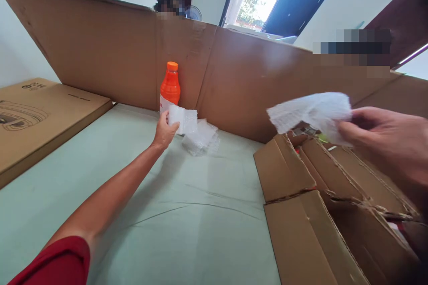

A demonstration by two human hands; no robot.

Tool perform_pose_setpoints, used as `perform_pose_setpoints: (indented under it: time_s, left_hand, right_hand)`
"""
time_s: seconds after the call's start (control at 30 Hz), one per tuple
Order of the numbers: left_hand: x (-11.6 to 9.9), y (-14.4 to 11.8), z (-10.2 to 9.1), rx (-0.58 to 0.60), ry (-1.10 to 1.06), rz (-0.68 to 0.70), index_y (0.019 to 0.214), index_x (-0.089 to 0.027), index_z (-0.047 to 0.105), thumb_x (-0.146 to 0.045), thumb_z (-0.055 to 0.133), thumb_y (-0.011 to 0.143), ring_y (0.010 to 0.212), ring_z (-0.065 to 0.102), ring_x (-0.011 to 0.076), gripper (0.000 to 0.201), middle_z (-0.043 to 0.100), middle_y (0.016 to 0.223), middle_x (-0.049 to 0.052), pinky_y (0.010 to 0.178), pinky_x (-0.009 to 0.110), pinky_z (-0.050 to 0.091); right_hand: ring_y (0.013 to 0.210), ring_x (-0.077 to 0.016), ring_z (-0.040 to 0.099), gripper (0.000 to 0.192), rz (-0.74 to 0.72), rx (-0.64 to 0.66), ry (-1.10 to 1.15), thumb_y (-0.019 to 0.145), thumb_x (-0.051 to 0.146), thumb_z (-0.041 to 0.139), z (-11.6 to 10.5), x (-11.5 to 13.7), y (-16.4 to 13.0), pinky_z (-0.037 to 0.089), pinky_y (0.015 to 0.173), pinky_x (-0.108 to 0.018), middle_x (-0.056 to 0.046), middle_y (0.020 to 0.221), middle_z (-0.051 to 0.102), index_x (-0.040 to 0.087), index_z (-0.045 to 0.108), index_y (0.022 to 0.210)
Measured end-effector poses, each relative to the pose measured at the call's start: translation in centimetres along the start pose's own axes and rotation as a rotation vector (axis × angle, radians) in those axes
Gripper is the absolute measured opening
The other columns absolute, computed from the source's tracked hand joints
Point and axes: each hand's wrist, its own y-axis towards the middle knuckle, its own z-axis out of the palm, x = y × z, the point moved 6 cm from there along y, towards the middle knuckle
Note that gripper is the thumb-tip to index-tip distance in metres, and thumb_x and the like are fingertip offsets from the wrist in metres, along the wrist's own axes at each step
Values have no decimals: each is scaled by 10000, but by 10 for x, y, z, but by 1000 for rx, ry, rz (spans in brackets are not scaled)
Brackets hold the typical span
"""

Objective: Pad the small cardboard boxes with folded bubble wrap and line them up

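1. Pale green cloth (187, 213) covers the work surface in the head view; a tall cardboard wall (110, 58) stands along its far edge, with a bright window beyond at 1 o'clock.
2. At 9 o'clock lies a flat printed carton (40, 116). At 4 o'clock sits an open box (321, 227), flaps torn and spread.
3. An orange bottle (170, 87) stands upright against the wall at 12 o'clock.
4. The left hand (164, 132) reaches far out, arm straight, and pinches a small bubble-wrap piece (182, 121) between thumb and fingers, just below the bottle's base and close to touching it.
5. A loose wrap pile (201, 138) lies on the cloth, just to 3 o'clock of that hand and touching the held piece.
6. The right hand (384, 142), near the camera at 3 o'clock, is closed on a larger wrap sheet (310, 113), which hangs above the open box with its long axis running toward 9 o'clock.
7. The left hand is far nearer the bottle and pile; the right is well apart from both.
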Motion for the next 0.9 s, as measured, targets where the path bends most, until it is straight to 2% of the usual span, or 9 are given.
perform_pose_setpoints:
  time_s: [0.1,0.2,0.27,0.37,0.47,0.57,0.63,0.77,0.9]
  left_hand:
    - [27,27,15,-7,59,-37,1315,-66,480,-182,661,707,1119,649,308,645,646,1206,188,1000,441,502]
    - [55,34,16,-31,128,-51,1311,-58,470,-199,705,702,1230,581,368,668,597,1267,238,1075,517,434]
    - [70,31,12,-48,169,-36,1328,-74,454,-222,713,711,1304,513,391,685,551,1325,257,1116,553,382]
    - [84,22,7,-51,227,23,1328,-144,472,-242,693,740,1360,448,382,635,529,1365,222,1161,554,325]
    - [92,14,3,-31,277,97,1313,-174,499,-225,646,758,1362,447,358,576,525,1375,196,1172,527,321]
    - [99,7,0,-24,321,154,1339,-158,480,-241,620,761,1379,424,360,601,488,1415,201,1167,536,329]
    - [103,4,-2,-32,346,178,1351,-155,470,-260,616,762,1388,410,363,616,461,1443,201,1166,547,329]
    - [110,2,-3,-56,395,210,1275,-144,542,-275,604,771,1365,440,358,524,470,1437,202,1158,533,349]
    - [112,4,-4,-82,435,230,1186,-169,610,-299,584,794,1332,480,349,414,527,1401,178,1125,527,394]
  right_hand:
    - [537,-104,492,100,94,76,354,770,111,605,53,60,18,407,552,-293,-31,650,634,176,679,777]
    - [498,-105,490,97,141,169,535,754,89,574,114,107,27,419,507,-256,13,592,567,172,624,754]
    - [498,-113,530,117,106,275,550,797,118,559,158,135,26,447,492,-246,-1,649,609,158,640,872]
    - [542,-125,618,242,-22,523,529,879,215,580,221,176,8,497,516,-247,-57,819,699,134,644,1097]
    - [678,-167,705,281,-141,674,506,867,312,678,263,207,-15,555,637,-277,-84,941,744,152,693,1097]
    - [977,-220,713,299,-225,692,457,862,264,684,286,223,-26,553,877,-337,-114,1197,717,174,711,1147]
    - [1115,-231,671,366,-264,705,426,846,193,677,297,226,-27,521,967,-352,-113,1327,662,187,696,1211]
    - [1130,-226,665,393,-336,774,390,795,99,671,309,226,-28,521,953,-328,-84,1250,707,203,729,1169]
    - [1046,-224,674,328,-355,742,387,829,148,630,286,214,-21,518,898,-323,-82,1132,736,192,751,1130]
